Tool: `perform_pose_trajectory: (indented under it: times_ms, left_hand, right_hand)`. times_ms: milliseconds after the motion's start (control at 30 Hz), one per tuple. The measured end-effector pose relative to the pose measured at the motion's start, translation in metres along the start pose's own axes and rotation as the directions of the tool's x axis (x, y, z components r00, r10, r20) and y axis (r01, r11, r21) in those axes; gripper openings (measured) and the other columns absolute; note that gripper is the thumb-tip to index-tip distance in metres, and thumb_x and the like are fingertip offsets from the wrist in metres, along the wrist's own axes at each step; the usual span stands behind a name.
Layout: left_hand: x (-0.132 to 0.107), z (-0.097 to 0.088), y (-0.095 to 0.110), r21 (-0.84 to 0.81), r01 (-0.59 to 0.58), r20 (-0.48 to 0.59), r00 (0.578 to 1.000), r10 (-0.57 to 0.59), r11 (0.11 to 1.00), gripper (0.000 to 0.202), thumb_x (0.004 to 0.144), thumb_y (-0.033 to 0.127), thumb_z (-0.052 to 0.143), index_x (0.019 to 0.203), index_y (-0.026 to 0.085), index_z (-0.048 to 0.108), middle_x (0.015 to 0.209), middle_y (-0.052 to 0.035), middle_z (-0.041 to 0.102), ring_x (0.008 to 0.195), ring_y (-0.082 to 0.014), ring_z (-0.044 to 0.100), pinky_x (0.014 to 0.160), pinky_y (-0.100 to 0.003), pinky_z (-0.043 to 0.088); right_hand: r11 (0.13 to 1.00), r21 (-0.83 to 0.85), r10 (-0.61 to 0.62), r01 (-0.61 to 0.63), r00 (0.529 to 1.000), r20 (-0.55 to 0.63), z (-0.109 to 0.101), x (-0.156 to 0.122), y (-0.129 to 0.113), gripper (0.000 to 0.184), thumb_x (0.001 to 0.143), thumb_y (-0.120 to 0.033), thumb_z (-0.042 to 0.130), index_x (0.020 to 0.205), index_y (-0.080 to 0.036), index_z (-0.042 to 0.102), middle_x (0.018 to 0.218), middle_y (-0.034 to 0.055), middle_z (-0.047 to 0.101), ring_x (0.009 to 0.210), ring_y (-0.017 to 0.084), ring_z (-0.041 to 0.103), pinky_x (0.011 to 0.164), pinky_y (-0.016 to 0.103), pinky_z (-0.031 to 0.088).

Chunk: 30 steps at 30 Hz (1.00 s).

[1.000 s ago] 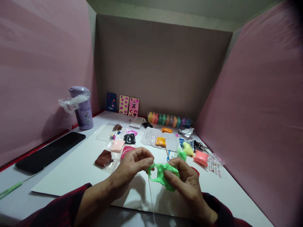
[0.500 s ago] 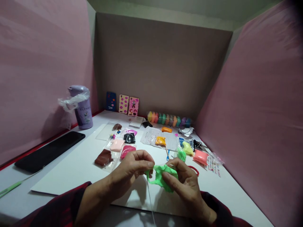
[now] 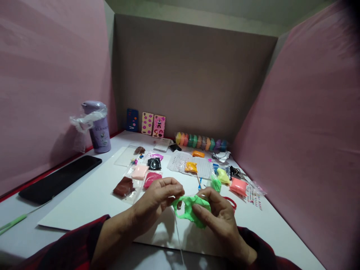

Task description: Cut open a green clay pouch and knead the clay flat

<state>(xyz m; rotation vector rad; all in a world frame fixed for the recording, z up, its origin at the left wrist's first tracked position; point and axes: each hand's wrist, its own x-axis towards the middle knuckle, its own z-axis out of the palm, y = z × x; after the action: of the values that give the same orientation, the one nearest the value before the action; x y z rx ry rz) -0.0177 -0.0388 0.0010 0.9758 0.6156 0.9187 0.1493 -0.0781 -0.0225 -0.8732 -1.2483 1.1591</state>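
Both my hands work a lump of bright green clay just above the white board. My left hand pinches the clay's left end between thumb and fingertips. My right hand grips its right side, fingers curled over it. The clay is stretched and folded between them. A thin white thread hangs down from the clay toward me.
Bagged clay pieces lie ahead: brown, pink, magenta, black, orange, yellow, coral. A row of coloured clay tubs lines the back wall. A purple bottle and black phone sit left.
The hands and green clay have shifted slightly; the fingers keep kneading it and the clay looks a little more bunched together than a second ago.
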Motion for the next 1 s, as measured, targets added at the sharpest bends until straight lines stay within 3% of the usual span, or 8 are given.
perform_pose_trajectory:
  times_ms: [167,567,833,1000]
  left_hand:
    - [0.0021,-0.0022,0.0007,0.016,-0.020,0.014,1.000,0.020,1.000,0.007,0.069,0.016,0.067,0.069,0.013,0.061,0.063,0.0006,0.054,0.059,-0.0094,0.047,0.059,-0.022,0.033]
    - [0.0002,-0.0024,-0.0026,0.000,0.026,0.003,1.000,-0.026,1.000,0.009,0.064,0.013,0.067,0.072,0.013,0.062,0.063,0.0002,0.054,0.058,-0.0100,0.049,0.056,-0.024,0.033]
    - [0.0004,0.0037,0.0015,0.070,0.027,-0.025,0.999,-0.025,0.997,0.015,0.060,0.019,0.073,0.066,0.013,0.060,0.059,0.0002,0.054,0.056,-0.0106,0.047,0.056,-0.025,0.034]
    - [0.0013,0.0038,-0.0005,0.025,0.022,-0.020,1.000,-0.022,0.999,0.025,0.068,0.032,0.073,0.067,0.013,0.058,0.063,0.0006,0.054,0.057,-0.0092,0.047,0.057,-0.023,0.034]
  right_hand:
    - [1.000,0.012,0.008,-0.008,1.000,-0.010,0.0007,-0.0003,-0.0011,0.029,0.072,-0.037,0.074,0.073,-0.019,0.052,0.061,-0.0036,0.049,0.052,0.010,0.043,0.047,0.020,0.034]
    - [1.000,-0.011,-0.001,0.002,1.000,0.025,-0.0010,-0.0007,0.0008,0.026,0.074,-0.035,0.073,0.074,-0.018,0.053,0.062,-0.0032,0.049,0.054,0.010,0.045,0.047,0.020,0.036]
    - [1.000,-0.012,0.000,0.001,0.999,0.037,-0.0007,-0.0004,0.0015,0.025,0.074,-0.035,0.072,0.073,-0.018,0.053,0.062,-0.0031,0.049,0.054,0.010,0.044,0.047,0.020,0.036]
    - [1.000,-0.001,0.021,-0.021,0.999,0.043,-0.0003,-0.0001,0.0017,0.025,0.075,-0.035,0.072,0.074,-0.018,0.053,0.061,-0.0034,0.050,0.053,0.009,0.044,0.047,0.020,0.037]
